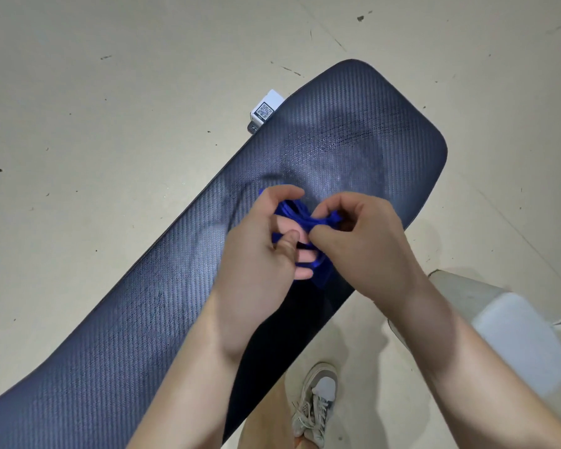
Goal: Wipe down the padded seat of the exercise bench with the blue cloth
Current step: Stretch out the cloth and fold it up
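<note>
A: What lies around the bench?

B: The padded seat (305, 150) runs diagonally from near left to far right over a pale floor (110, 124) speckled with dark marks. At its far left edge a small white tag (266, 109) sticks out from under the pad. At the near right a grey-and-white sneaker (316, 405) stands on the floor beside the bench, and a blurred white object (518, 338) sits at the right, partly behind the forearm.

A: Anything readable?

B: The tag carries a QR code; any print beneath it is too small to read. The seat shows only a woven, carbon-like pattern.

A: Where is the cloth?

B: The blue cloth (297, 215) is bunched up between both hands, over the middle of the seat. Whether it touches the pad I cannot tell.

A: And the grips?

B: The left hand (266, 241) is curled around the cloth, thumb pressed in and fingers wrapped through its folds. The right hand (360, 241) pinches the other side, fingers closed on the fabric.

A: What blocks the view?

B: Both forearms cross the near part of the seat and hide most of the cloth.
</note>
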### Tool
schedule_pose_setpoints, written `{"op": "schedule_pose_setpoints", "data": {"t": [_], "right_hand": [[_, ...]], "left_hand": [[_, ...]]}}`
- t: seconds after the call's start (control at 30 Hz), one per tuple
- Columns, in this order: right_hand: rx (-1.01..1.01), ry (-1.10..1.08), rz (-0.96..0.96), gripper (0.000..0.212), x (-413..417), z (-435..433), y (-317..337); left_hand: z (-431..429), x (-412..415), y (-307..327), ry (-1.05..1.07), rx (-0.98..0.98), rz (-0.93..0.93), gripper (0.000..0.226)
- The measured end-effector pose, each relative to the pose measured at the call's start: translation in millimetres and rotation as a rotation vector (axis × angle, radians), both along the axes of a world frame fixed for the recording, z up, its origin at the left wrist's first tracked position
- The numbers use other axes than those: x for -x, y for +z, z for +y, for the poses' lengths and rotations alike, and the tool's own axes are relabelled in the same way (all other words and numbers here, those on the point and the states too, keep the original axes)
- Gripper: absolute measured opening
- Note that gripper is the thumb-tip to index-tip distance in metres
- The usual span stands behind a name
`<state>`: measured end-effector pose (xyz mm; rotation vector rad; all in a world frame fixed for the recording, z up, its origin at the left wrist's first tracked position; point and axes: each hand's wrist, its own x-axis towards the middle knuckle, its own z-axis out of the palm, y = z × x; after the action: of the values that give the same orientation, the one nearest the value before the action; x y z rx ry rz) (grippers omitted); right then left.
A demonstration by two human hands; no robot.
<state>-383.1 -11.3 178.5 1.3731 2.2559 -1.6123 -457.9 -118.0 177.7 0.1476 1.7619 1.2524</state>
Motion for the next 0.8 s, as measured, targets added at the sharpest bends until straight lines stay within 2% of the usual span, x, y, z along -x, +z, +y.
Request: {"op": "schedule_pose_setpoints", "data": {"t": [0.07,0.13,0.17,0.23,0.37,0.43,0.53,0.63,0.8], "right_hand": [[-0.019,-0.016,-0.023,0.009,1.3,-5.2,-0.4],[-0.032,0.077,-0.027,0.010,0.2,-3.6,4.8],[-0.040,0.144,-0.026,0.010,-1.0,-0.2,8.8],[-0.061,0.262,-0.039,0.014,-5.0,7.8,17.2],[-0.116,0.288,-0.057,0.020,-21.6,25.4,37.6],[-0.112,0.217,-0.047,0.024,-34.6,35.7,45.8],[-0.143,0.066,0.003,0.027,-61.3,48.7,50.8],[-0.321,0.044,-0.059,0.036,-99.1,54.6,50.6],[-0.285,0.035,-0.093,0.052,-186.8,64.0,57.9]], "left_hand": [[-0.2,1.3,-9.9,-0.109,0.074,0.193,0.053],[-2.8,9.9,-20.2,-0.397,0.204,0.519,0.063],[-2.9,14.7,-22.9,-0.514,0.269,0.621,0.068],[-0.3,22.2,-26.4,-0.600,0.329,0.703,0.070],[7.9,26.0,-22.7,-0.548,0.380,0.841,0.037],[10.8,25.1,-18.5,-0.502,0.369,0.871,0.026],[18.7,15.1,-7.3,-0.488,0.267,0.777,0.018],[32.2,-11.5,10.2,-0.499,0.207,0.691,0.013],[60.6,-81.3,25.8,-0.535,0.134,0.676,0.013]]}}
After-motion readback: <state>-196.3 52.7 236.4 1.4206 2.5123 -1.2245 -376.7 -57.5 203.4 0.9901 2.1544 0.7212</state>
